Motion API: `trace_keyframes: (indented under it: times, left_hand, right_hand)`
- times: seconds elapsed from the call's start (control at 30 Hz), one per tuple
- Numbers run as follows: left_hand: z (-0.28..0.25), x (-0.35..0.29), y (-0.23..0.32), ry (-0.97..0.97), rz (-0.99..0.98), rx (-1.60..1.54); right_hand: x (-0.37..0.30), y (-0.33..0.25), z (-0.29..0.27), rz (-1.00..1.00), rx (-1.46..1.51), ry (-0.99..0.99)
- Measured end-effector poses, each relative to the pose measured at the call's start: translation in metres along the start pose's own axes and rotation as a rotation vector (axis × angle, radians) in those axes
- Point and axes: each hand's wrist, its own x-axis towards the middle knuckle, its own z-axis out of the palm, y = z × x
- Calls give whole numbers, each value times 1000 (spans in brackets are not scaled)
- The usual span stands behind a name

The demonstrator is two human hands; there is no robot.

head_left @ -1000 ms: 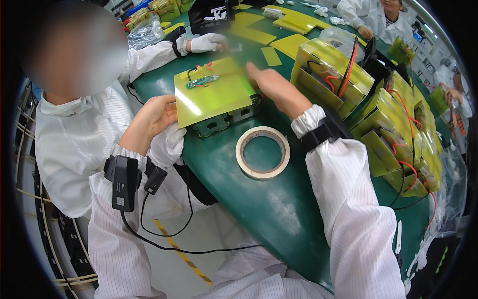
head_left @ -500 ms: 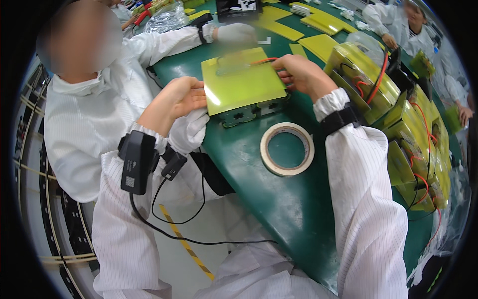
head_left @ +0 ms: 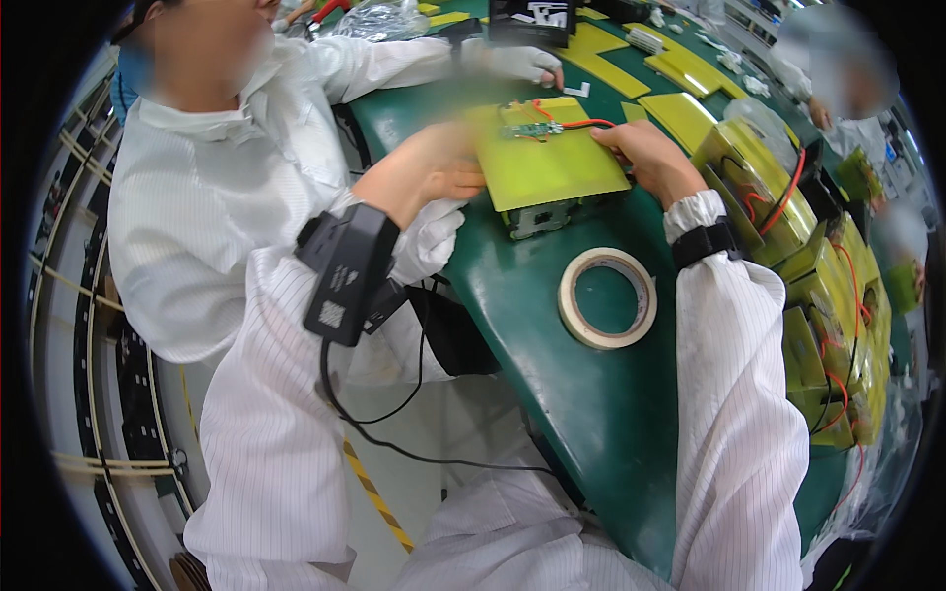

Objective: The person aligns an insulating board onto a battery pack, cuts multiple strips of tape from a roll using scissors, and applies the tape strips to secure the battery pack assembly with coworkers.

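Observation:
A battery pack [head_left: 539, 219] rests on the green table, its dark cell ends showing below a yellow-green insulating sheet [head_left: 552, 169]. On top of the sheet sits a small green circuit board [head_left: 530, 129] with red wires. My left hand [head_left: 434, 175] is at the sheet's left edge; its upper part is smeared, and some fingers look bent. At the right edge, my right hand [head_left: 655, 160] is closed with thumb and fingers on the red wire [head_left: 588, 124] that runs from the board. A roll of cream tape [head_left: 608, 339] lies flat in front of the pack.
Several wired yellow battery packs [head_left: 838, 315] crowd the table's right side. Loose yellow sheets [head_left: 680, 118] and a black box [head_left: 532, 22] lie farther back. A co-worker in white [head_left: 227, 217] sits close at left, one gloved hand [head_left: 517, 67] on the table behind the pack.
My left hand has moved up along the sheet's left edge. The circuit board, blurred under something translucent before, now shows plainly. The whole view has shifted, placing the pack farther right.

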Motion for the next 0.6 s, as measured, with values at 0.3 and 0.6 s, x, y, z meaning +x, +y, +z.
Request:
trace_keyframes:
  times: [0.3, 0.6]
  left_hand:
    - [-15, -8, -7, -98, 196, 100]
    - [-6, -26, -17, -69, 178, -252]
  right_hand:
    - [10, 7, -11, -19, -2, -156]
    - [13, 18, -8, -11, 70, -190]
